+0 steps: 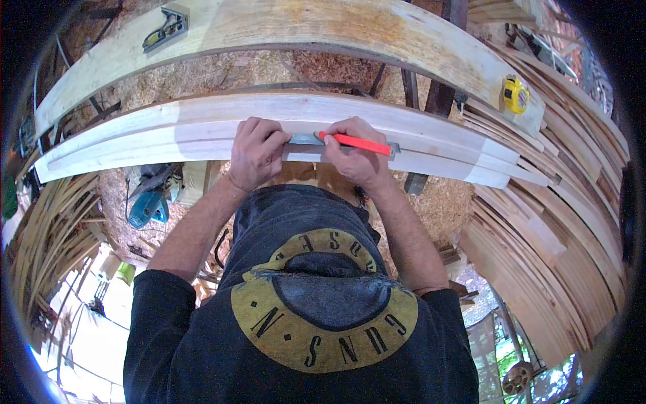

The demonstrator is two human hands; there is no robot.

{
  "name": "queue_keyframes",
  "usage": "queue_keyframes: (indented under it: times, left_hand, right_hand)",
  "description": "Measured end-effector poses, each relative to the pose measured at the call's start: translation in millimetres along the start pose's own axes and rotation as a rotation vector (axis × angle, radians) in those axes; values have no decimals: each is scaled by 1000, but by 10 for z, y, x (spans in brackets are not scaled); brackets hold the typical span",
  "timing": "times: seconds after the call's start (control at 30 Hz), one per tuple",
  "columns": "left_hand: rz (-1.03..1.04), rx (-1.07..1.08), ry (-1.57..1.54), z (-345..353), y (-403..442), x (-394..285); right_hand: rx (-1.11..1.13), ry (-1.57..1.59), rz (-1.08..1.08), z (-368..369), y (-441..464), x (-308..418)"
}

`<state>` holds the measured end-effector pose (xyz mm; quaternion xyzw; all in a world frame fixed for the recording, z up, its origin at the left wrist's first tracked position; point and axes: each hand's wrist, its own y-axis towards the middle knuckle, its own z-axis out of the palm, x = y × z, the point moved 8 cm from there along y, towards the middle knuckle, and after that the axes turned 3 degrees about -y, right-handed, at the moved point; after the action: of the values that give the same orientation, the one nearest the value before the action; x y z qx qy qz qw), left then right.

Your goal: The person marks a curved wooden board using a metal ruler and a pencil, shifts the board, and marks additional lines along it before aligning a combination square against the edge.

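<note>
Red pencil [363, 144]: held above the pale boards, slanting across the metal rule, dark tip toward the left.
Right hand [356, 153]: with fingers pinched closed on the red pencil, bent low over the metal rule.
Metal rule [304, 139]: laid lengthwise on the pale boards between both hands, reaching out past the right hand.
Left hand [257, 151]: with fingers curled closed, holding the left end of the metal rule down.
Pale boards [208, 128]: lying side by side from left to right, crossing just beyond the dark shirt [303, 350].
Wide plank [269, 30]: stretched along the far side, apart from the pale boards.
Hand plane [166, 30]: resting on the wide plank, far left.
Yellow tape measure [515, 94]: set on the wide plank's right end.
Teal power tool [149, 202]: lying below the pale boards, near left, among wood shavings [182, 212].
Wood strips [572, 222]: stacked along the right.
</note>
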<state>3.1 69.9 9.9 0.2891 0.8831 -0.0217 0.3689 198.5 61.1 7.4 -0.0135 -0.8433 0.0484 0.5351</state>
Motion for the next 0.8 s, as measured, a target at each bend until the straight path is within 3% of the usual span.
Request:
queue_keyframes:
  times: [0.8]
  left_hand:
    - [0,-4,9,6,-4,2]
  right_hand:
    - [-11,-68,-82,-6,3,46]
